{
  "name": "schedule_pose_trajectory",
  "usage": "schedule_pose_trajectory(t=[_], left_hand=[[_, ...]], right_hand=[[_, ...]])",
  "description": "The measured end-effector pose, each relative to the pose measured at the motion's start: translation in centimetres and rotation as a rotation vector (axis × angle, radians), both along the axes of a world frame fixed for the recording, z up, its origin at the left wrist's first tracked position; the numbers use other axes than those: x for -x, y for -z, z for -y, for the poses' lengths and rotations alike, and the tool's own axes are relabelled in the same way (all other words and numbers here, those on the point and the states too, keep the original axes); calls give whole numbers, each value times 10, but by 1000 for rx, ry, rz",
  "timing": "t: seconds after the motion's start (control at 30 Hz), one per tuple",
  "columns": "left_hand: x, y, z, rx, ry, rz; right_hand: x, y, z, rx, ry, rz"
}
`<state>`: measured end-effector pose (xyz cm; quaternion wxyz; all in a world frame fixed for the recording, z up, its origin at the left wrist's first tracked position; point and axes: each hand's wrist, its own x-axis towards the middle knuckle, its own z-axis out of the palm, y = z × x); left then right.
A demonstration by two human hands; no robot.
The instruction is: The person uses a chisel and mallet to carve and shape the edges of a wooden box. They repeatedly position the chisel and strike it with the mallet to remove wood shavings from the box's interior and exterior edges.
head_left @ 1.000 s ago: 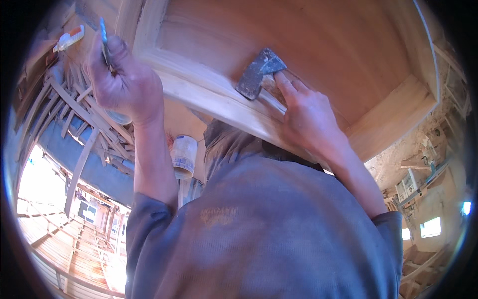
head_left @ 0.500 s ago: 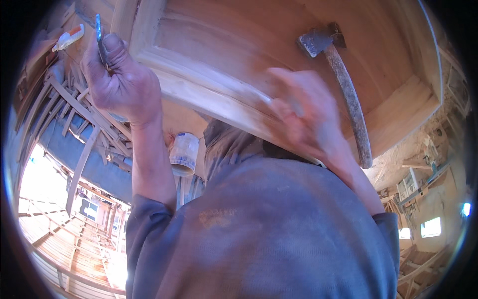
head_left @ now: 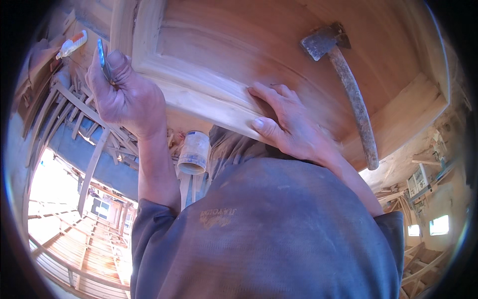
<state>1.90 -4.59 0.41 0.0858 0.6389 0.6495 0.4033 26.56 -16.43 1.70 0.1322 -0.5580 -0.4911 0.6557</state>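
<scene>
My left hand (head_left: 127,99) is raised beside the panel's left corner. Its thumb and fingers pinch a thin, shiny metal strip or blade (head_left: 102,55), whose lower part is hidden in the fist. My right hand (head_left: 291,119) lies on the near edge of a framed wooden panel (head_left: 209,60), thumb on the outer side and fingers spread over the moulded rail; nothing shows in it. To the right of that hand, a hatchet (head_left: 353,94) with a worn wooden handle lies on the panel, its dark head away from me.
A whitish, dirty tin (head_left: 194,149) stands below the panel's near edge. Thin wood offcuts (head_left: 89,114) are heaped at the left, near a white bottle with an orange label (head_left: 73,44). Tools and wood scraps lie at the far right.
My right hand, blurred in motion above the panel before, has come down and settled on its near edge. My left hand still pinches the metal strip, and the view has shifted slightly.
</scene>
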Motion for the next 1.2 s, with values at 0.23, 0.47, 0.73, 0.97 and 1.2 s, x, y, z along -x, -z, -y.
schedule_pose_trajectory(t=[0.23,0.47,0.73,0.97,1.2], left_hand=[[4,1,-1,6,34,9],[-3,-4,1,1,-2,17],[-20,-50,-23,-9,449,216],[-102,-62,-27,546,721,904],[-192,-6,24,1247,646,1346]], right_hand=[[-29,-11,-13,152,189,113],[-83,4,-18,-468,137,814],[-114,-10,-9,223,247,421],[-138,-76,39,-12,827,419],[-166,-134,123,-121,1168,-161]])
